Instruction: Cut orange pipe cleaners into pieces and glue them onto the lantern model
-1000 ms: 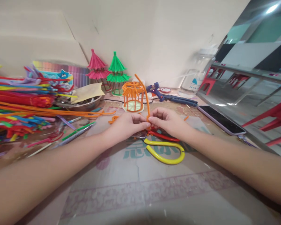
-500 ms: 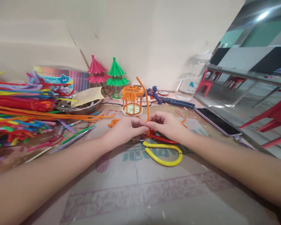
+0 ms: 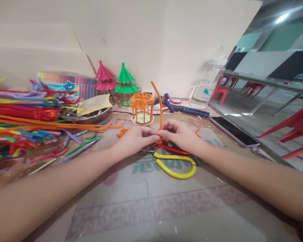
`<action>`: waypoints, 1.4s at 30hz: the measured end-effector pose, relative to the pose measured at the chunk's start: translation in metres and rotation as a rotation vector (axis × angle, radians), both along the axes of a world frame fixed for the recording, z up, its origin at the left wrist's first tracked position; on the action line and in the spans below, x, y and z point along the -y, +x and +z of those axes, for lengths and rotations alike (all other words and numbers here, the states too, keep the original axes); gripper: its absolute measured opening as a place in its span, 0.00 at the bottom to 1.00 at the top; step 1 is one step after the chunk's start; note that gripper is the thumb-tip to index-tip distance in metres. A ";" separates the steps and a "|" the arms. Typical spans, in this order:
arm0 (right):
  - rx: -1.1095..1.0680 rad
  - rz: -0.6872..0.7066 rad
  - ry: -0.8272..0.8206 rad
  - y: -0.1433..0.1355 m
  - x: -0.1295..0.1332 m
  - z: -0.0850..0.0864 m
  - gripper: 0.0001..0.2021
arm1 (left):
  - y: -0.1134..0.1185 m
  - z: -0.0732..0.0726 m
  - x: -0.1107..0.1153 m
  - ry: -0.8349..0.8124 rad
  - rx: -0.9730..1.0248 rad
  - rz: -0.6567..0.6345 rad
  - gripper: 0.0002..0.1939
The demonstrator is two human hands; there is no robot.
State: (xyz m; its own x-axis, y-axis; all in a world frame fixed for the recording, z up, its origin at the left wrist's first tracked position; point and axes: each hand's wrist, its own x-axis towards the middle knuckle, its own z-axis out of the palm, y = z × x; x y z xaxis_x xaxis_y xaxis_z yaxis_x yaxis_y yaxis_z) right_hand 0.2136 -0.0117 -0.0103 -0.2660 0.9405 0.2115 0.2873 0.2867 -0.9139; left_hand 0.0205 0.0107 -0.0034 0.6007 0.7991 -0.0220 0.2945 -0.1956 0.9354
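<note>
An orange pipe cleaner (image 3: pixel 160 107) stands up from between my fingertips, its free end curving to the left. My left hand (image 3: pixel 140 138) pinches it low down from the left. From the other side my right hand (image 3: pixel 178 133) grips it with thumb and fingers, the two hands meeting. What lies right at the fingertips is partly hidden. Just below them rest scissors with a yellow handle (image 3: pixel 178 175) and a red part. Beyond the hands is a small orange pavilion (image 3: pixel 142 107) on a pale round base. Short orange pieces (image 3: pixel 121 132) lie left of my left hand.
Heaps of coloured pipe cleaners (image 3: pixel 22 107) fill the left, beside a metal bowl (image 3: pixel 91 116). Pink (image 3: pixel 104 77) and green (image 3: pixel 126 80) pavilions stand behind. A glue gun (image 3: pixel 168 102), blue-handled pliers (image 3: pixel 192 111), a water bottle (image 3: pixel 208 84) and a phone (image 3: pixel 234 131) are on the right.
The upright end of the orange pipe cleaner has swung slightly to the right. Both hands stay pinched together in nearly the same place.
</note>
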 end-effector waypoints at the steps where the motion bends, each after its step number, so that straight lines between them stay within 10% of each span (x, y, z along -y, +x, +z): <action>1: 0.003 0.000 0.002 0.000 0.000 0.000 0.11 | 0.000 0.000 0.000 0.011 0.004 -0.002 0.13; 42: -0.005 0.020 0.059 -0.003 0.005 0.003 0.10 | 0.005 0.004 0.007 0.012 0.034 -0.001 0.06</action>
State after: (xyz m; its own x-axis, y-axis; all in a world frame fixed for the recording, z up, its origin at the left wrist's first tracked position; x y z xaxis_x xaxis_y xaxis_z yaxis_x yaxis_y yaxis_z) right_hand 0.2106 -0.0162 -0.0078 -0.2839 0.9209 0.2673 0.2766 0.3455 -0.8967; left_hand 0.0255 0.0039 0.0008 0.6017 0.7986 0.0080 0.2624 -0.2072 0.9424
